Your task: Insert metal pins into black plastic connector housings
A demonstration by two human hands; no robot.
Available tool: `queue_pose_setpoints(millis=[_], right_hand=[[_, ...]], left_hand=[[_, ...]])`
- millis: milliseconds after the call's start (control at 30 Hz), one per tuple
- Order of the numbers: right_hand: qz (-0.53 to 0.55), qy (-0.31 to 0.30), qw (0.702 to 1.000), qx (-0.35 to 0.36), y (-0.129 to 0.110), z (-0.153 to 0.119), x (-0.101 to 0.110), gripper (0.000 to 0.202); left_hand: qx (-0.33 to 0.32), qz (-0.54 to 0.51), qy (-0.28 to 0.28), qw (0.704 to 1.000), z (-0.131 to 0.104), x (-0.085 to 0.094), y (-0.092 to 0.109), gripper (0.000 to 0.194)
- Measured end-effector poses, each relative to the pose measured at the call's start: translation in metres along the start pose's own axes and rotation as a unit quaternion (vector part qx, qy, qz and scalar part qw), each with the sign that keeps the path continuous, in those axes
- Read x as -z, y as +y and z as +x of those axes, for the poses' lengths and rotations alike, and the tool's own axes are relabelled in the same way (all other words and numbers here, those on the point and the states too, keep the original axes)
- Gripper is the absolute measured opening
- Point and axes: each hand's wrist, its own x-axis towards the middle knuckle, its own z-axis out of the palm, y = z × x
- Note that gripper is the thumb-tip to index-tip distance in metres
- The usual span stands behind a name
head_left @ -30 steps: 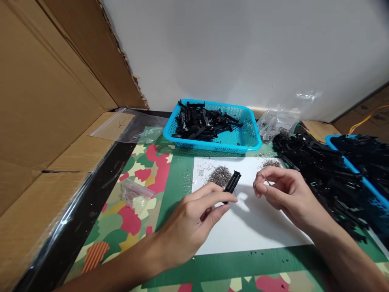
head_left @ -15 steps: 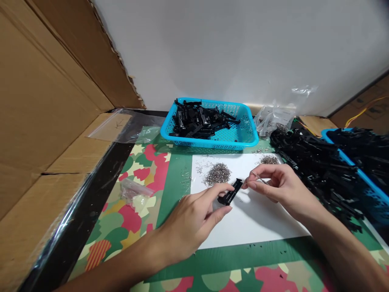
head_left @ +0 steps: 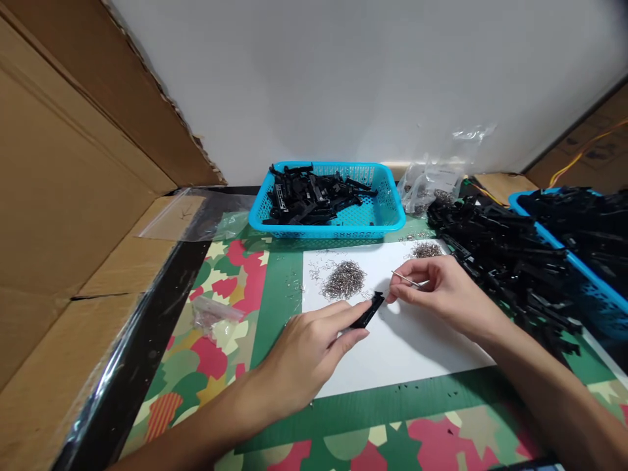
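Observation:
My left hand (head_left: 314, 343) grips a small black plastic part (head_left: 369, 311) between thumb and fingers, above a white sheet (head_left: 402, 353). Just right of the part, my right hand (head_left: 432, 288) pinches a thin metal rod (head_left: 406, 279), its fingertips close to the part's upper end. Whether those fingertips also hold a tiny metal piece is too small to tell. Behind my left hand lies a pile of small metal pieces (head_left: 345, 280); a smaller pile (head_left: 426, 250) sits behind my right hand.
A blue basket (head_left: 326, 231) of black parts stands at the back. Black parts (head_left: 495, 255) are heaped at the right beside another blue basket (head_left: 579, 265). Clear plastic bags lie at the back right (head_left: 432, 186) and left (head_left: 216, 314). Cardboard (head_left: 73, 163) borders the left.
The black part is turned and tilted, showing a narrower side. My right fingertips and the rod have shifted slightly relative to it. The whole view has shifted a little.

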Motion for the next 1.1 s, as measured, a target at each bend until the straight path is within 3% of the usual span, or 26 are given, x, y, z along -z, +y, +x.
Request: queue_pose_setpoints(millis=[167,467,867,1100], right_hand=[[-0.046,0.012,0.999,0.004,0.001,0.001,0.003,0.014],[-0.056,0.04,0.997,-0.038,0.008,0.002,-0.013,0.01],[-0.102,0.086,0.991,-0.008,0.017,-0.005,-0.026,0.019],[-0.13,0.069,0.989,0.015,0.018,-0.011,-0.025,0.02]], left_hand=[[-0.022,0.057,-0.001,0.998,0.001,-0.005,-0.003,0.041],[-0.046,0.089,0.015,0.995,0.003,-0.007,0.001,0.039],[-0.031,0.09,0.017,0.995,0.001,-0.011,0.004,0.034],[-0.035,0.069,0.019,0.997,0.0,-0.011,0.006,0.037]])
